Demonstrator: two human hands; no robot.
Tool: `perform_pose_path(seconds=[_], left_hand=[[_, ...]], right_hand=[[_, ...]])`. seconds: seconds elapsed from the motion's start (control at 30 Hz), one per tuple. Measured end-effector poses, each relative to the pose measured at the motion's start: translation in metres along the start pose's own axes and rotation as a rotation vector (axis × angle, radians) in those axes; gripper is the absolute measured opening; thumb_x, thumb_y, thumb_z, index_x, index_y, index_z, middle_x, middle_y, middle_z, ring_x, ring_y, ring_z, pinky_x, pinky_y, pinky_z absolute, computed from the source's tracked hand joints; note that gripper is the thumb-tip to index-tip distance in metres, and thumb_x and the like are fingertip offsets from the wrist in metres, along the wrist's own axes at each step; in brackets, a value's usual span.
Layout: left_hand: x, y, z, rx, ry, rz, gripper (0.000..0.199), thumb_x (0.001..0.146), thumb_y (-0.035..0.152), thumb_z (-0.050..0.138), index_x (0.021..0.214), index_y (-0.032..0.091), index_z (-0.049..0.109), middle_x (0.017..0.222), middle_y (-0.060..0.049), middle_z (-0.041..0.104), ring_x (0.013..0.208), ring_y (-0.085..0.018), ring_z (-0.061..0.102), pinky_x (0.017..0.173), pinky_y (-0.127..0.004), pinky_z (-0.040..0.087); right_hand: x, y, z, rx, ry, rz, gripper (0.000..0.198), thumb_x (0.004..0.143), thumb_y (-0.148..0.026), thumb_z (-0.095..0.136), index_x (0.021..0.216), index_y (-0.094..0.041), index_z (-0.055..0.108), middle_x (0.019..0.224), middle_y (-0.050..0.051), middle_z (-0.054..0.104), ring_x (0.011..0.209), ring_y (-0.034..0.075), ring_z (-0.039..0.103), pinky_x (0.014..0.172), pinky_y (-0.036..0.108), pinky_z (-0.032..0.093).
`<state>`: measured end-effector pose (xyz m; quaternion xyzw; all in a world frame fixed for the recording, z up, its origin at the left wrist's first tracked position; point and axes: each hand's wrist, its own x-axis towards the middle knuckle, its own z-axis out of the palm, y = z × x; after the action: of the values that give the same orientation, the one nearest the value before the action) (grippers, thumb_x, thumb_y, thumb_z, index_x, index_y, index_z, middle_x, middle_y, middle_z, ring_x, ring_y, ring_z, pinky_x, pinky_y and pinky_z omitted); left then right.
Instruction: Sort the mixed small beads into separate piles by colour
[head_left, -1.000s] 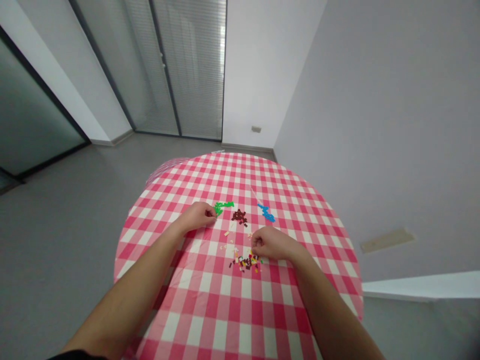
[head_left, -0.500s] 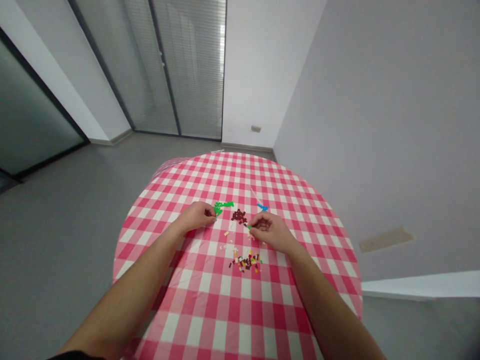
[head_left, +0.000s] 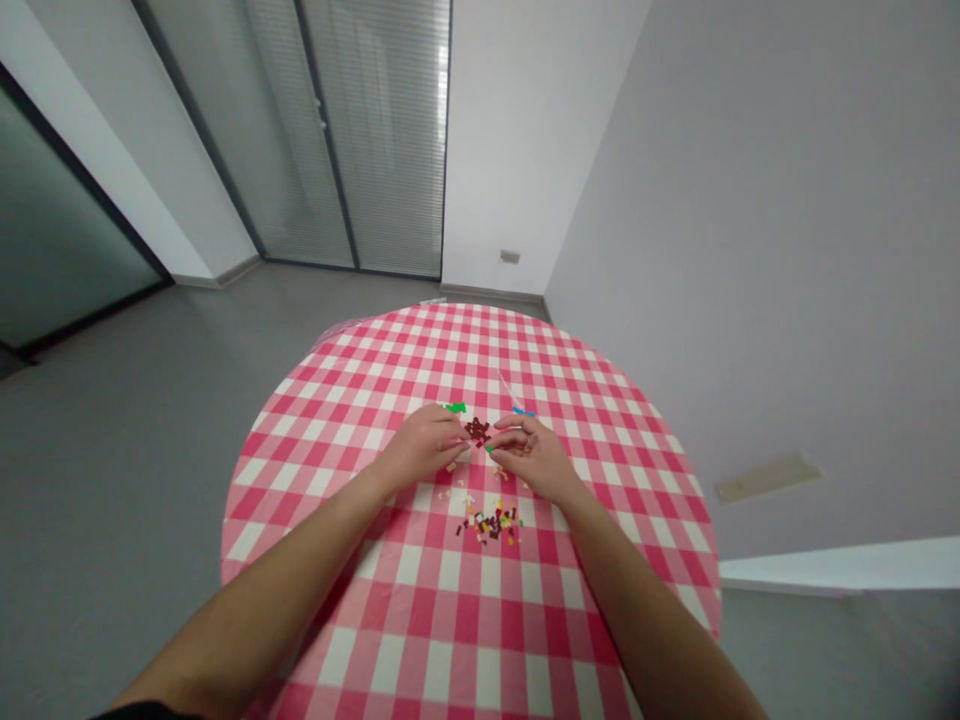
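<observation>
Right hand pinches small green plastic-looking piece, can't tell left hand's grip, dark-brown rectangular pieces between; likely transfer step, next needs careful release.

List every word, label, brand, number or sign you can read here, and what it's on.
None: no readable text anywhere.
Tablecloth: only red and white checks.
Brown pieces and mixed-colour pieces: too small to tell whether they bear marks.
Wall plate: too blurred to tell.
</observation>
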<state>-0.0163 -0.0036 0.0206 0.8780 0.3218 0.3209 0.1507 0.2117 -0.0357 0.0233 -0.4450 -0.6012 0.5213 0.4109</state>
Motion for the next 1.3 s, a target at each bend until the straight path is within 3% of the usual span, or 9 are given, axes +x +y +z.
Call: perform_pose_path(seconds=[0.2, 0.67, 0.77, 0.87, 0.97, 1.3], left_hand=[[0.003, 0.014, 0.008, 0.059, -0.052, 0.096, 0.015, 0.093, 0.025, 0.059, 0.087, 0.021, 0.073, 0.089, -0.006, 0.071, 0.086, -0.020, 0.063, 0.079, -0.037, 0.047], [0.005, 0.018, 0.004, 0.027, -0.089, 0.043, 0.015, 0.091, 0.022, 0.059, 0.085, 0.021, 0.073, 0.089, -0.006, 0.071, 0.086, -0.020, 0.062, 0.082, -0.037, 0.046], [0.004, 0.007, -0.005, -0.020, -0.147, -0.055, 0.014, 0.088, 0.022, 0.061, 0.083, 0.022, 0.074, 0.087, -0.006, 0.071, 0.086, -0.020, 0.061, 0.080, -0.035, 0.046], [0.000, -0.011, -0.018, -0.116, -0.245, -0.179, 0.014, 0.084, 0.025, 0.063, 0.078, 0.022, 0.075, 0.082, -0.006, 0.070, 0.081, -0.019, 0.060, 0.075, -0.033, 0.045], [-0.005, -0.026, -0.026, -0.141, -0.293, -0.302, 0.010, 0.078, 0.025, 0.066, 0.077, 0.022, 0.075, 0.080, -0.005, 0.070, 0.074, -0.018, 0.059, 0.069, -0.030, 0.044], [-0.009, -0.032, -0.026, -0.164, -0.382, -0.454, 0.018, 0.069, 0.018, 0.058, 0.078, 0.017, 0.073, 0.077, -0.003, 0.072, 0.069, -0.018, 0.064, 0.063, -0.028, 0.043]], right_hand=[[0.003, 0.006, 0.007, -0.034, 0.003, 0.070, 0.041, 0.067, -0.035, 0.077, 0.098, -0.022, 0.053, 0.077, 0.001, 0.071, 0.063, 0.016, 0.063, 0.061, 0.030, 0.050], [0.003, 0.012, 0.010, -0.105, -0.013, 0.080, 0.036, 0.071, -0.027, 0.071, 0.103, -0.020, 0.056, 0.080, 0.003, 0.073, 0.072, 0.017, 0.068, 0.065, 0.029, 0.051], [-0.001, 0.004, 0.005, -0.238, -0.131, 0.086, 0.026, 0.072, -0.021, 0.067, 0.098, -0.018, 0.063, 0.078, 0.004, 0.072, 0.071, 0.017, 0.068, 0.064, 0.028, 0.051], [-0.007, -0.007, -0.003, -0.454, -0.386, 0.129, 0.015, 0.073, -0.017, 0.065, 0.087, -0.017, 0.070, 0.071, 0.003, 0.071, 0.063, 0.016, 0.065, 0.057, 0.025, 0.047], [-0.013, -0.016, -0.007, -0.606, -0.569, 0.156, 0.017, 0.072, -0.015, 0.067, 0.087, -0.018, 0.076, 0.072, 0.003, 0.073, 0.063, 0.016, 0.066, 0.055, 0.023, 0.044], [-0.018, -0.016, 0.028, -0.732, -0.643, -0.104, 0.018, 0.077, -0.018, 0.065, 0.087, -0.022, 0.080, 0.079, 0.002, 0.076, 0.066, 0.015, 0.065, 0.061, 0.024, 0.042]])
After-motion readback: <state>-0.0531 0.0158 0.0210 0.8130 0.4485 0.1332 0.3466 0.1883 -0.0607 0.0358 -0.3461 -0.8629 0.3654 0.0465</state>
